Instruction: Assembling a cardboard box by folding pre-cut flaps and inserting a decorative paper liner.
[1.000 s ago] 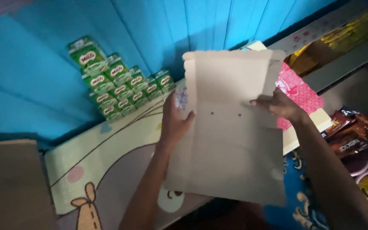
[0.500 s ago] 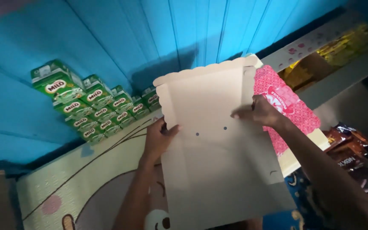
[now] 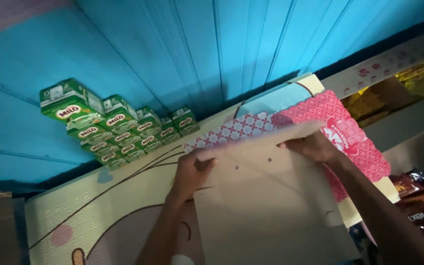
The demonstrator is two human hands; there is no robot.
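1. Flattened tan cardboard sheet [image 3: 266, 206] lies over the cartoon-printed foam mat [image 3: 94, 216], nearest us.
2. We grasp its top edge with our left hand [image 3: 192, 174] and right hand [image 3: 315, 147].
3. Beyond, a pink patterned package [image 3: 354, 132]; farther left, stacked green drink cartons [image 3: 119, 127] against the blue plank wall [image 3: 197, 54].

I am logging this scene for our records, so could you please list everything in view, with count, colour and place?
Cardboard sheet: one, tan, centre foreground, held at its top edge.
Drink cartons: a stacked row, exact count unclear, green, upper left against the wall.
Patterned pack: one, pink and white, behind the sheet, right.
Floor mat: one, cream with a cartoon drawing, lower left.
Plank wall: blue, across the top.
Snack packets: several, dark brown, right edge.
Left hand: one, gripping the sheet's upper left.
Right hand: one, gripping the sheet's upper right.
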